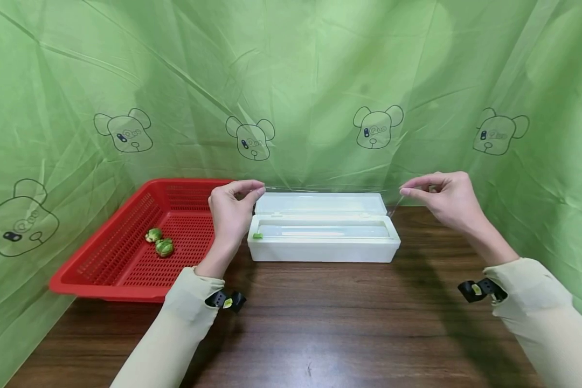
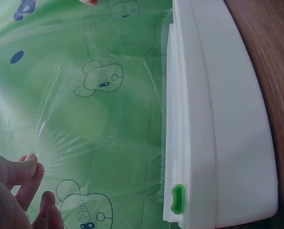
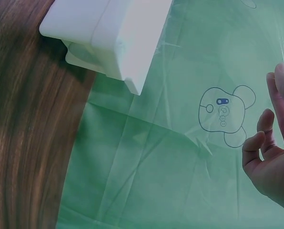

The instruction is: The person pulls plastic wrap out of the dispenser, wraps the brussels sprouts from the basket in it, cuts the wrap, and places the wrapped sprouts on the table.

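A clear sheet of plastic wrap stretches between my two hands, above a white plastic-wrap dispenser box. With thumb and forefinger, my left hand pinches one corner of the wrap; creases fan out from those fingertips in the left wrist view. At the other corner my right hand pinches the film, beyond the box's right end. The dispenser's lid stands raised at the back, and a roll shows inside. A small green slider sits at the box's left end.
To the left is a red plastic basket with slotted walls. Inside it lie two small green Brussels sprouts. Wooden tabletop extends in front of the box. A green curtain printed with bear faces hangs behind and at the sides.
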Tool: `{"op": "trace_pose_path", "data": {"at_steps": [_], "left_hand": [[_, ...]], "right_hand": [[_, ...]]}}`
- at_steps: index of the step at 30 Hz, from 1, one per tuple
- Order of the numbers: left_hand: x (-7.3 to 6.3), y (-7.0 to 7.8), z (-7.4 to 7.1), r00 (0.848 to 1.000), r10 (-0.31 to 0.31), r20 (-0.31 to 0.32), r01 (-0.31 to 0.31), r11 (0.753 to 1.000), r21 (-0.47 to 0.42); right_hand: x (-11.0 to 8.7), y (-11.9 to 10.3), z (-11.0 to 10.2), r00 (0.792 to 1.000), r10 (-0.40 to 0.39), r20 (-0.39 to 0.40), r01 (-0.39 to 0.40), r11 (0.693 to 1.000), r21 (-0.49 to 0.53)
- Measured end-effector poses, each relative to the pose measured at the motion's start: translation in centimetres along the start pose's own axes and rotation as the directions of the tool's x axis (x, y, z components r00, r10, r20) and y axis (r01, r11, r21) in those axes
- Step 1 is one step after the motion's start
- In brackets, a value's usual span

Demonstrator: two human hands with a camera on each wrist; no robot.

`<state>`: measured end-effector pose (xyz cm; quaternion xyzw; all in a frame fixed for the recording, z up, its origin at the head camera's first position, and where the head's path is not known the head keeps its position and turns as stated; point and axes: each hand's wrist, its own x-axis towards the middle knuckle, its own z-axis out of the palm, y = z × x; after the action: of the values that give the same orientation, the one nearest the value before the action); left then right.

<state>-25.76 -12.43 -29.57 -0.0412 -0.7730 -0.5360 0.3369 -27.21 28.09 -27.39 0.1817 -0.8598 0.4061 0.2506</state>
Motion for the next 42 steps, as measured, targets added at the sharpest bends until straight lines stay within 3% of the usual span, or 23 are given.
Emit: {"op": "trace_pose_path", "data": {"at_steps": [19, 42], "left_hand": [[0.7, 1.6, -0.7, 1.0, 0.02, -0.005, -0.02, 1.0, -0.017], [1.4, 3.3, -1.6, 0.999, 0.049, -0.004, -0.049, 0.999, -0.021]], "right_hand": [[0.5, -1.4, -1.2, 0.999, 0.038, -0.022, -0.039, 0.999, -0.032], [0.8, -3.1, -2.6, 0.999, 0.005, -0.052, -0.005, 1.0, -0.005]]}}
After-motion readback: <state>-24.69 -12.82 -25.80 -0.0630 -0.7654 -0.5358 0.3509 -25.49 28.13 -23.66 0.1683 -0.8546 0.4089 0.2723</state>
